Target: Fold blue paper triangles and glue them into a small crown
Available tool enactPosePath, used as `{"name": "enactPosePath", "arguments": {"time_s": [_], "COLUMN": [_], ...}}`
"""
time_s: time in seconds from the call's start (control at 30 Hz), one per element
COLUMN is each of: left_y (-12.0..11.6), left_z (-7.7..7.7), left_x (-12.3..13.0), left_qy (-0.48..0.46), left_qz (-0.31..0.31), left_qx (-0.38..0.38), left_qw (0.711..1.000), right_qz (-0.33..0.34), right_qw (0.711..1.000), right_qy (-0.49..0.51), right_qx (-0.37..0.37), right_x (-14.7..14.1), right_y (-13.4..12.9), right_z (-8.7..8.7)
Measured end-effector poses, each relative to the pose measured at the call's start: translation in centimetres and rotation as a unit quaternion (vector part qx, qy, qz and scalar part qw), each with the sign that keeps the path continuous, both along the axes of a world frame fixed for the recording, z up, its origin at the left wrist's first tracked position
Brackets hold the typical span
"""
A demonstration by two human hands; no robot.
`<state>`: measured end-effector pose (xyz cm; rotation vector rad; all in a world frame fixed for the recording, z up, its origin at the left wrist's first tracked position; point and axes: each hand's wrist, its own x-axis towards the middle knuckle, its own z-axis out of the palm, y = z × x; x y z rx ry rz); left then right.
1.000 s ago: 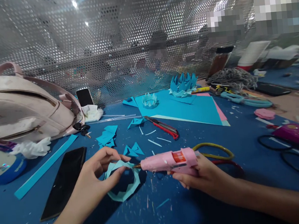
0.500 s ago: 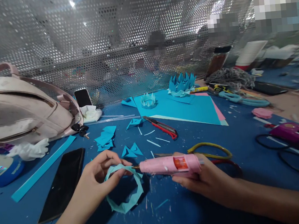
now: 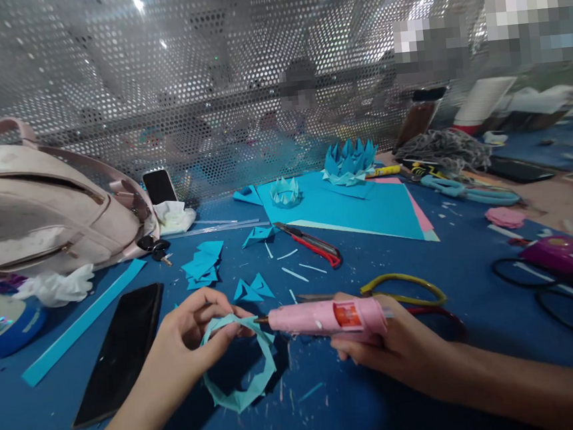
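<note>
Pinched between the fingers and thumb of my left hand is a light teal folded-paper ring. My right hand grips a pink hot glue gun, its metal nozzle pointing left against or very close to the ring's upper right edge. Just beyond the ring lie small blue folded paper triangles. A heap of blue paper pieces rests farther left. Scissors with yellow and red handles lie behind my right hand and are partly hidden by it and the glue gun.
A red box cutter lies mid-table before blue paper sheets, which carry a small paper crown and a larger one. On the left are a black phone, a blue strip and a backpack. A purple corded tool sits right.
Almost nothing differs. Both hands, the paper ring and the glue gun keep nearly the same positions, with only a slight shift of the view.
</note>
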<state>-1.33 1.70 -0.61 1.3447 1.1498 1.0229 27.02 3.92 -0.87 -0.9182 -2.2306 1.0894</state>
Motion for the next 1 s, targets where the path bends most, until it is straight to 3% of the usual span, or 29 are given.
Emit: {"name": "enactPosePath", "arguments": {"time_s": [0.2, 0.77, 1.0], "left_y": [-0.2, 0.0, -0.3], "left_z": [0.5, -0.1, 0.7], "left_x": [0.3, -0.2, 0.2], "left_qy": [-0.002, -0.019, -0.007], "left_qz": [0.015, -0.006, 0.016], "left_qx": [-0.011, 0.009, 0.028], "left_qw": [1.0, 1.0, 0.999], "right_qz": [0.005, -0.018, -0.02], "right_qw": [1.0, 1.0, 1.0], "right_qy": [-0.014, -0.006, -0.012], "right_qx": [0.006, 0.009, 0.012], "right_x": [0.0, 0.2, 0.6], "right_y": [0.1, 0.3, 0.6], "right_z": [0.2, -0.1, -0.8]}}
